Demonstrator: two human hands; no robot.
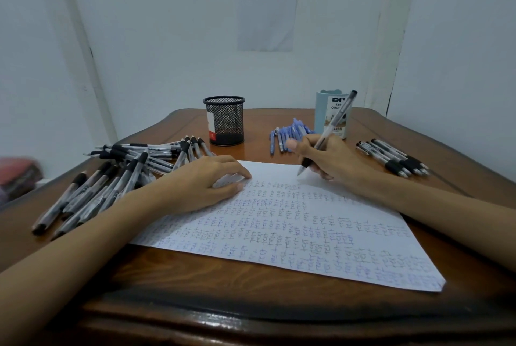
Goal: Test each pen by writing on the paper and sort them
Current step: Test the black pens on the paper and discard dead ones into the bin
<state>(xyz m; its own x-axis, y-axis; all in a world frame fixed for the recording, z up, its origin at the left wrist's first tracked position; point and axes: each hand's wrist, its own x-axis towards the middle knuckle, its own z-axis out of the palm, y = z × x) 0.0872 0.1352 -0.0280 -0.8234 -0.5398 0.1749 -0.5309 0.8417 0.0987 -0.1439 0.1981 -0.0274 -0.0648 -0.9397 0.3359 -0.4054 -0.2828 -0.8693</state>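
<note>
The right hand [332,160] grips a black-grip pen [326,133], its tip seemingly at the paper [293,234] near the far edge. The left hand [206,181] rests open on the paper's far left corner. Loose pens [117,175] lie left on the surface [195,276].

Paper [293,222]: white, flat, full of small blue marks.
Pen I hold [326,133]: clear, black grip, tilted, tip at the paper's top.
Black pens: messy pile [117,178] on my left; neat row [393,157] on my right.
Blue pens [287,133]: small bunch past the paper.
</note>
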